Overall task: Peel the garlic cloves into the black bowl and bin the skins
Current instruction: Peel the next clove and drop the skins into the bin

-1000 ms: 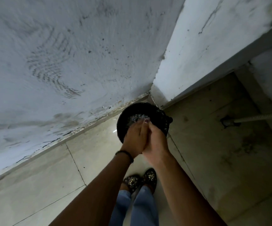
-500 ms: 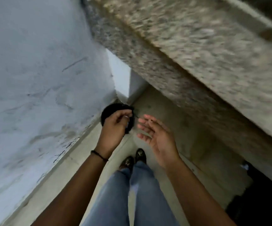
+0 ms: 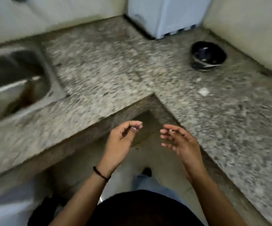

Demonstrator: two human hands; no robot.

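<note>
A second ago both hands were pressed together over the bin on the floor. Now the view has swung up to the bench [image 3: 107, 62], where the left hand [image 3: 123, 136] and right hand [image 3: 179, 139] hang parted and loosely curled, holding nothing I can make out through the blur. The black bowl [image 3: 195, 62] stands on the bench well beyond them to the right, and the skins look binned, though a pale scrap [image 3: 203, 91] just in front of the bowl may still need clearing.
</note>
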